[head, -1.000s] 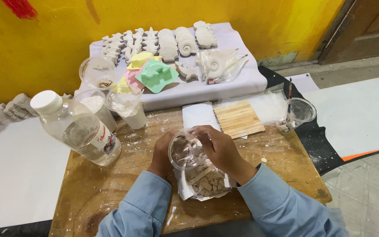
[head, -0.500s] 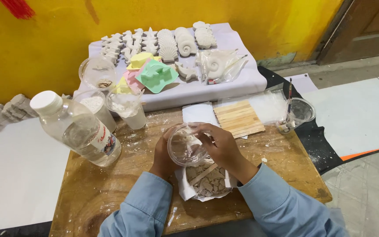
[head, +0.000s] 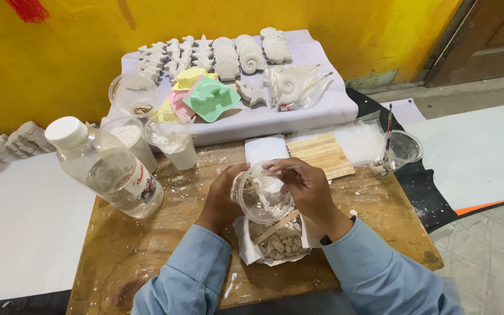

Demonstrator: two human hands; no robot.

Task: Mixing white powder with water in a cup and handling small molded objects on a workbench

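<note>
Both hands grip one clear plastic cup [head: 262, 195] at near centre of the wooden table [head: 147, 245]: the left hand [head: 224, 195] wraps its side, the right hand [head: 304, 186] pinches its rim. Keep the cup tilted directly above the white wrapper of chalky plaster fragments [head: 278, 242], so loosened residue should drop there. The cup is thin, flexible and white-filmed; the fragments are rough and grey, with a flat wooden stick [head: 276, 226] across them.
</note>
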